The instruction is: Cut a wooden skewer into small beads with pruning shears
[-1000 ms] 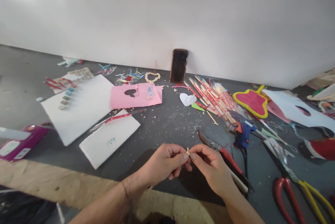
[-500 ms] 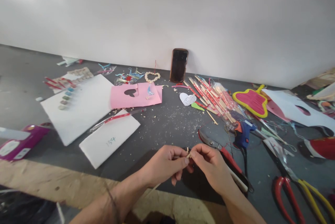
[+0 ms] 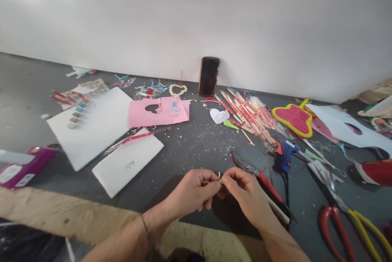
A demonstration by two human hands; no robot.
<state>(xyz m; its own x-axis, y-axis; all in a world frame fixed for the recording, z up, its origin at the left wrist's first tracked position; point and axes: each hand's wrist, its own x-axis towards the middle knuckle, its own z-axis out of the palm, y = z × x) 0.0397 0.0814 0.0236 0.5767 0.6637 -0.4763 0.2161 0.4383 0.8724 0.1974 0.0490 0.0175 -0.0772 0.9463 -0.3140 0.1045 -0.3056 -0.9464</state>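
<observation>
Small pale pieces of wooden stick (image 3: 220,178) are pinched between my two hands, just above the front part of the dark table. My left hand (image 3: 196,191) grips them from the left between thumb and forefinger, its other fingers curled beneath. From the right, the thumb and forefinger of my right hand (image 3: 243,190) press on the same pieces. How the pieces join is too small to make out. Beside my right hand lie pruning shears (image 3: 269,186) with a red handle. A heart-shaped ring of pale pieces (image 3: 178,90) with a blue tassel lies near the wall.
A phone (image 3: 209,76) leans on the wall. Wrapped chopsticks (image 3: 241,108), a blue glue gun (image 3: 284,157) and red-handled scissors (image 3: 329,221) lie right. Left are pink paper (image 3: 141,117), a white board (image 3: 101,127), a white block (image 3: 128,162) and a purple tool (image 3: 33,166). Wood crumbs litter the middle.
My hands stay nearly in place, both still pinching the pieces. My left forearm and wrist have shifted slightly; the things on the table have not moved.
</observation>
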